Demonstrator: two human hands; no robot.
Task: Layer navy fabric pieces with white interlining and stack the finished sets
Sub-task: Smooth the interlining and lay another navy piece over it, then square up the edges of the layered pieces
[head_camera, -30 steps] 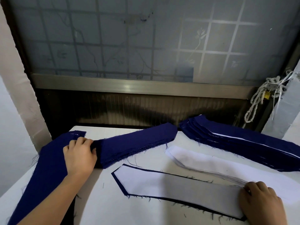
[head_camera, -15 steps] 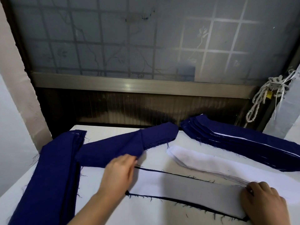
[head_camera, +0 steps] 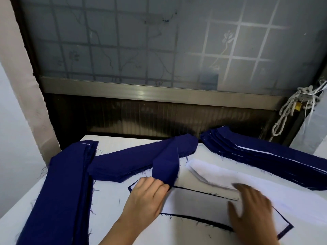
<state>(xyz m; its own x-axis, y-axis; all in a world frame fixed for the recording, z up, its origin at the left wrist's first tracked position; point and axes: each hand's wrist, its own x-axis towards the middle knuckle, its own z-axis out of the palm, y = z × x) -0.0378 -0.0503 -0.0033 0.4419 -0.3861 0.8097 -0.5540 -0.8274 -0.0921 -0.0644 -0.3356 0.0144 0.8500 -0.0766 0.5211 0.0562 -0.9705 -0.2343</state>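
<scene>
**Head view.** The left hand (head_camera: 148, 198) pinches one end of a navy piece (head_camera: 166, 169), which rises folded from the fingers back to the navy stack (head_camera: 138, 161) behind it. Just right of that hand, the interlined piece (head_camera: 198, 204) lies on the surface (head_camera: 106, 200) with its long axis left to right and its far end under the right hand (head_camera: 251, 207). That hand is motion-blurred; its fingers appear spread flat, grasping nothing. The left hand is judged the nearer for laying the navy piece along this axis.
</scene>
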